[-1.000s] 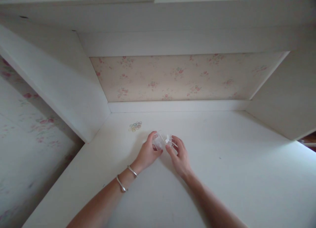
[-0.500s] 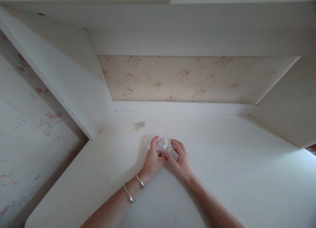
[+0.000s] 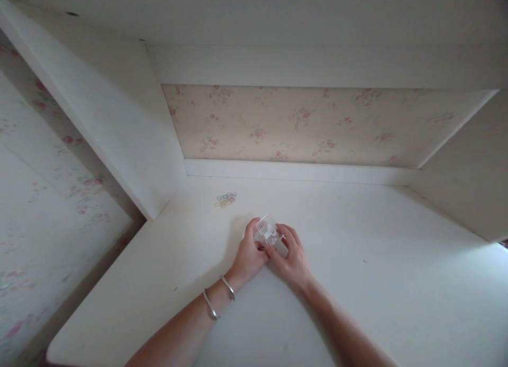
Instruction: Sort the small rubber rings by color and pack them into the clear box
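Hands meet over a small clear plastic box (image 3: 269, 232) low above the white desk (image 3: 357, 282), roughly at its middle. In the head view, the left hand (image 3: 249, 257) curls around the box's near-left side, thumb and fingers closed on it, seemingly to steady it. The right hand (image 3: 293, 258) cups the right side, fingers bent over the top edge, likely so both thumbs can work on the box. What is inside is too small to tell. Two bracelets (image 3: 219, 296) circle the left wrist. Small coloured rings (image 3: 226, 199) lie well apart from the box, nearer the flowered back wall (image 3: 317, 123).
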Action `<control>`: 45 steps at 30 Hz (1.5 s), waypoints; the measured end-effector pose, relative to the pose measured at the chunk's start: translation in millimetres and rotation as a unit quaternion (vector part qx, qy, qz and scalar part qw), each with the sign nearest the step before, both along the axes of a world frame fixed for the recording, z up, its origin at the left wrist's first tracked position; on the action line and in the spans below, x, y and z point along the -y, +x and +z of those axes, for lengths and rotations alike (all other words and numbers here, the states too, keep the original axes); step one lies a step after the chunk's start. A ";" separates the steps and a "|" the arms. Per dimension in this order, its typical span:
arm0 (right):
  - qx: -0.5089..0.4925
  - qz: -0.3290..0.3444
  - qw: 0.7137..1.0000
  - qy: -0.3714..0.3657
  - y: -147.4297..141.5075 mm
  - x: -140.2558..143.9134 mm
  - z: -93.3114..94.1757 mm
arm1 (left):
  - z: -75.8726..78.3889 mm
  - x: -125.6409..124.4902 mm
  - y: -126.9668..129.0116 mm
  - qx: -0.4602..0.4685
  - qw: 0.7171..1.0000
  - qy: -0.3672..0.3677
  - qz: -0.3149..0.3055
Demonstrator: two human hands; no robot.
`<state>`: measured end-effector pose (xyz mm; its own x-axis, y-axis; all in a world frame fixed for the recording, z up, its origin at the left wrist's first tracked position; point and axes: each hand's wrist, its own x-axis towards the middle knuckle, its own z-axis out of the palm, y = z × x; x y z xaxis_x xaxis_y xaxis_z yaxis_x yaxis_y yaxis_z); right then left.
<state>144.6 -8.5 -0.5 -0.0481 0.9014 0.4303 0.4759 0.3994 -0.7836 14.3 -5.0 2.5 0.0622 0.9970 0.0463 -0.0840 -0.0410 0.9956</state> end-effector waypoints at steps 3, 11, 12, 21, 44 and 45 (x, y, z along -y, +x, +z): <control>0.012 -0.002 1.000 -0.004 0.2 -0.5 -1.2 | 0.1 -0.4 -1.2 -0.008 1.000 -0.009 -0.003; 0.010 -0.009 1.000 -0.010 -0.5 -1.2 -4.2 | -4.1 -1.6 -1.3 0.013 1.000 -0.009 -0.007; 0.008 -0.008 1.000 -0.009 -0.2 -1.1 -3.8 | -4.7 -2.1 -0.8 0.022 1.000 -0.005 -0.009; 0.004 -0.024 1.000 -0.011 0.9 -1.6 -4.1 | -6.7 -5.9 -2.3 0.032 0.999 0.001 -0.007; 0.009 0.000 1.000 -0.023 3.9 -2.6 -4.2 | 1.7 -1.3 -7.7 0.070 0.994 0.008 -0.082; 0.007 -0.004 1.000 -0.021 4.2 -2.8 -4.2 | 3.9 -0.5 -8.8 0.078 0.992 0.002 -0.094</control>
<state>148.8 -5.7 -4.6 -0.0474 0.9187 0.3921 0.4906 0.3634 -0.7920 5.6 -4.5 6.4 0.2398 0.9680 0.0745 -0.2435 -0.0143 0.9698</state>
